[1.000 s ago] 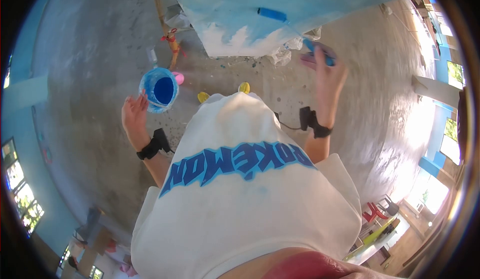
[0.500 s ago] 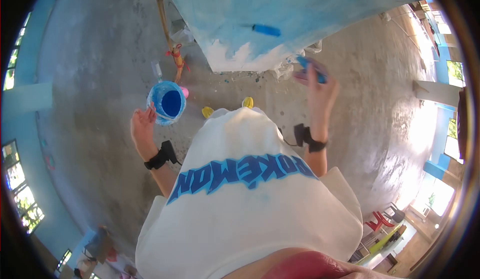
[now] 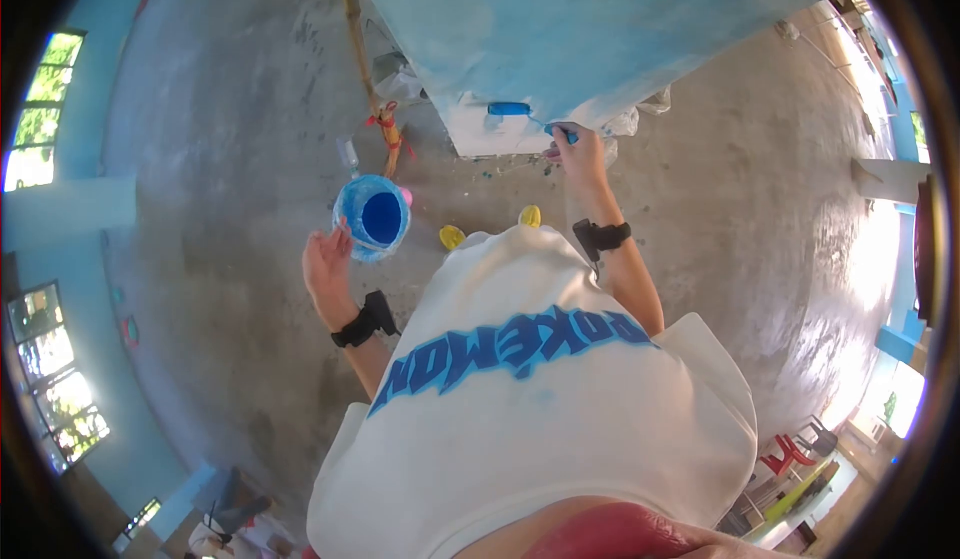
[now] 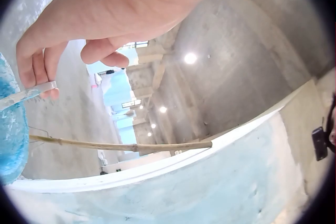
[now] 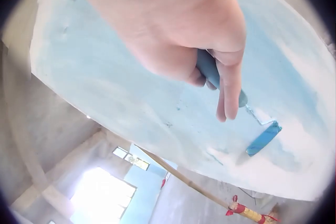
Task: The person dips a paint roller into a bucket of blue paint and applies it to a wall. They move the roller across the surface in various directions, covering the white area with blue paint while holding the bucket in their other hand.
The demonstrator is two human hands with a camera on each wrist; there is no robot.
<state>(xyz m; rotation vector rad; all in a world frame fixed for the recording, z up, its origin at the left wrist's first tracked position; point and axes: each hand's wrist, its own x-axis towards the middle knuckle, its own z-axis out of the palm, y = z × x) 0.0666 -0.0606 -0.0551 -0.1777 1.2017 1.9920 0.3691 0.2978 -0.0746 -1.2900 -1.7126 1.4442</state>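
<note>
My right hand (image 3: pixel 583 157) grips the blue handle (image 5: pixel 209 69) of a paint roller, its index finger stretched along it in the right wrist view. The blue roller sleeve (image 3: pixel 508 109) lies against the lower left part of a light blue painted wall (image 3: pixel 590 34), over a whiter patch near the bottom edge. At left, my left hand (image 3: pixel 328 264) holds a bucket (image 3: pixel 348 206) of dark blue paint. Its fingers hook round the bucket's pale handle (image 4: pixel 29 95) in the left wrist view. Blue paint coats the bucket's side.
A bamboo pole (image 3: pixel 358 39) with red ties stands left of the wall. Crumpled plastic (image 3: pixel 625 124) hangs by the wall's lower edge. Near the bucket are a clear bottle-like item (image 3: pixel 348 154) and a pink object (image 3: pixel 406 196). Red chairs (image 3: pixel 787 453) stand far right.
The right hand has moved the roller down and left along the wall, toward its lower corner. My left hand still holds the bucket, which appears further right as the view shifts.
</note>
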